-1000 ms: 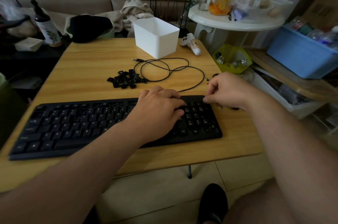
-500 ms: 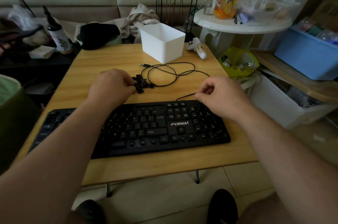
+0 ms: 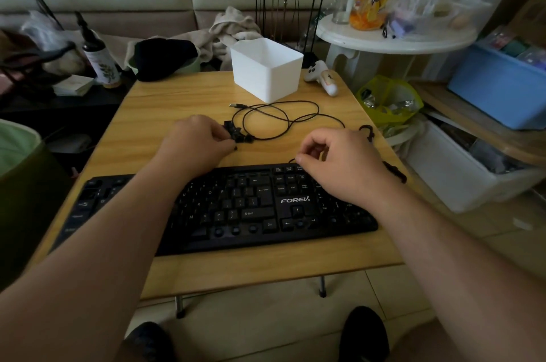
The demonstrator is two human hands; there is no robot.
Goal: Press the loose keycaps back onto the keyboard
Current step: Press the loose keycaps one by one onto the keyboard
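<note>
Black keyboard (image 3: 236,208), black keycaps (image 3: 237,134), white bin (image 3: 266,69), light wood-grain table (image 3: 165,107)
</note>
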